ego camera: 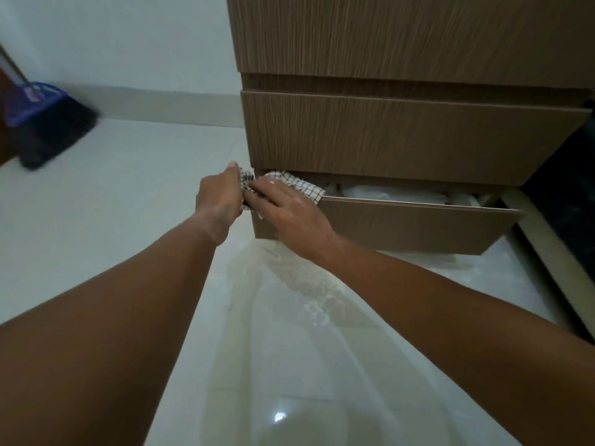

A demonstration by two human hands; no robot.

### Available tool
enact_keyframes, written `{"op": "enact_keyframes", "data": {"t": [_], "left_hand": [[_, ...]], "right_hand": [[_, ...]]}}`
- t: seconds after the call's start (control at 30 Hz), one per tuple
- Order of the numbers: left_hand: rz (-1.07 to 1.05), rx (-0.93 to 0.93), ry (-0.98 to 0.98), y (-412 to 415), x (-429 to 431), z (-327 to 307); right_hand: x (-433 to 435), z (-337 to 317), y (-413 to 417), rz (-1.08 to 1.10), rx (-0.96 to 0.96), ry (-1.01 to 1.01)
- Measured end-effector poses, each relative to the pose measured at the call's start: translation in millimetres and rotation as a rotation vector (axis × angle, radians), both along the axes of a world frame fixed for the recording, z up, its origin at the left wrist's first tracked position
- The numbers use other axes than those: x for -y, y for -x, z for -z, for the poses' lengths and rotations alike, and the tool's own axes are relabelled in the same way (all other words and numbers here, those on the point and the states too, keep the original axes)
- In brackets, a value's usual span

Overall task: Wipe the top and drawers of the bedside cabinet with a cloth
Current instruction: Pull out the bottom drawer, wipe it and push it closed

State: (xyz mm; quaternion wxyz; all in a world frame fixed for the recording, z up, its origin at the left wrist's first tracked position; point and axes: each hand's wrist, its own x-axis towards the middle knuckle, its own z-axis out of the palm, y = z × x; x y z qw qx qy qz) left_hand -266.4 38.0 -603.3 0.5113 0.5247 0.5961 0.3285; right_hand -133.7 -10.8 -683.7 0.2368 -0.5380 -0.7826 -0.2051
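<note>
**Both hands on the checked cloth at the bottom drawer's corner**

The wood-grain bedside cabinet (402, 37) fills the upper right of the frame. Its middle drawer (402, 136) stands slightly forward of the front above it, and the bottom drawer (412, 225) is pulled partly open, showing pale, crumpled contents (392, 194) inside that are too blurred to identify.

The checked cloth (301, 185) lies at the centre of the frame, draped over the left end of the bottom drawer's top edge. The left hand (220, 196) is closed around the cloth's bunched left end, just beside the cabinet's left corner. The right hand (289, 214) lies flat with fingers spread, pressing the cloth down on the drawer edge; its fingertips meet the left hand. Both bare forearms reach in from the lower edge of the frame.

The floor (112, 204) is pale and glossy. In the upper left of the frame a broom (48, 123) with a blue head and dark bristles rests near the wall (112, 40).
</note>
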Motion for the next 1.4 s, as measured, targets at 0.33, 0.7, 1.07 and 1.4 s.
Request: {"op": "enact_keyframes", "data": {"t": [0.33,0.7,1.07,1.4], "left_hand": [[0.198,-0.281,-0.378,10.2,-6.7,16.8],[0.477,-0.76,-0.715,-3.4,1.8,23.9],[0.42,-0.913,-0.842,-7.2,-0.2,10.9],[0.373,-0.941,-0.876,-13.4,5.8,19.6]], "right_hand": [[1.1,19.7,-26.6,-0.243,0.697,0.086],[91.7,29.8,-140.4,-0.029,1.026,0.162],[45.1,20.1,-77.2,0.075,1.061,0.102],[18.5,34.7,-40.7,0.044,1.112,0.106]]}}
